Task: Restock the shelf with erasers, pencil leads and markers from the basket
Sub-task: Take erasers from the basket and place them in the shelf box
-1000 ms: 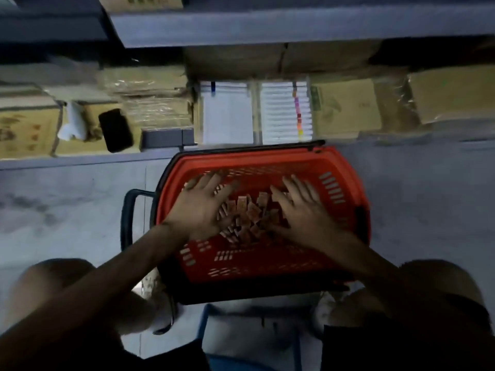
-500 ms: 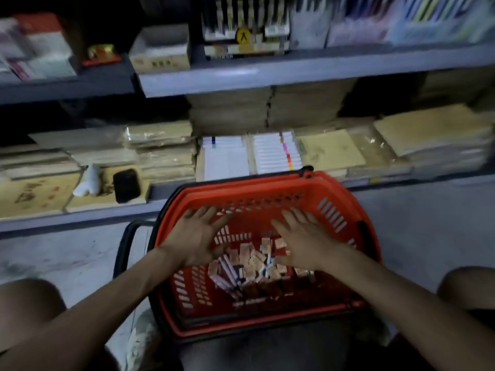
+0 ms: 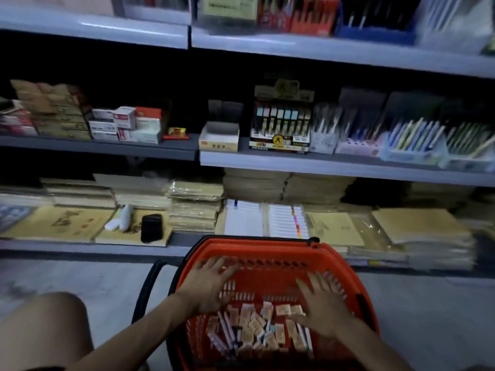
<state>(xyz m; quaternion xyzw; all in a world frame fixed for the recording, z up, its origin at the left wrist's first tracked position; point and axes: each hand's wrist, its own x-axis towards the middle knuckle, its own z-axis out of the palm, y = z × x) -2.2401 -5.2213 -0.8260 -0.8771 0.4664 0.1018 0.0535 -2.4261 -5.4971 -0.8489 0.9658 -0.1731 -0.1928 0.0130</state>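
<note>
A red plastic basket (image 3: 267,253) stands on the floor in front of the shelving. Inside it lies a heap of small eraser packs (image 3: 257,321) mixed with several slim markers (image 3: 226,328). My left hand (image 3: 210,283) hovers over the basket's left side, fingers spread, holding nothing. My right hand (image 3: 322,307) is spread flat over the right side of the heap, also holding nothing. On the middle shelf (image 3: 334,166) sit an open cardboard box (image 3: 219,137) and a display of pencil lead packs (image 3: 281,124).
Pen and marker racks (image 3: 407,140) fill the middle shelf's right part, small boxes (image 3: 126,124) its left. The bottom shelf holds paper stacks (image 3: 195,204), notebooks (image 3: 267,219) and a black object (image 3: 152,227). My bare knee (image 3: 45,330) is at lower left. Grey floor surrounds the basket.
The view has tilted upward, bringing the middle and upper shelves into sight. Both hands have lifted slightly off the heap and spread further apart over the basket.
</note>
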